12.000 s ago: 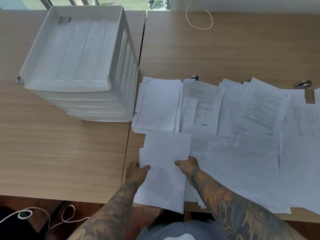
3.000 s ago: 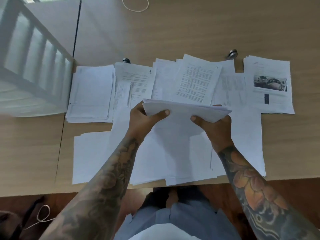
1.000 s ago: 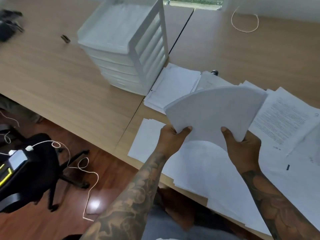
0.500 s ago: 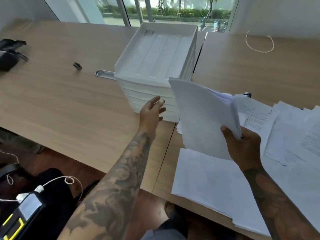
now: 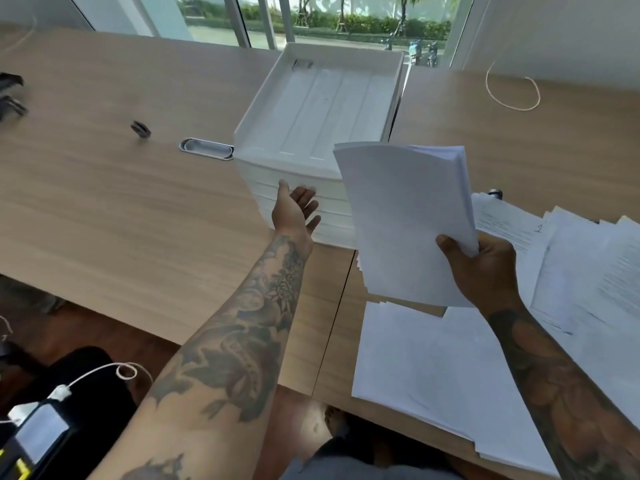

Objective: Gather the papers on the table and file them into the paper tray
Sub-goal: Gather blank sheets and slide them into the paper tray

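On the wooden table (image 5: pixel 138 209), paper tray (image 5: pixel 322 109); left hand (image 5: pixel 294 211) spread; right hand (image 5: pixel 485 268) grips papers (image 5: pixel 405 220).

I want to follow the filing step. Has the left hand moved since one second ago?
Yes. The left hand has let go of the paper stack and reached forward to the front of the paper tray.

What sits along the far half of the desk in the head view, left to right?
Black clips at the left edge → small black binder clip → oval metal cable grommet → white stacked plastic paper tray → loop of pale string.
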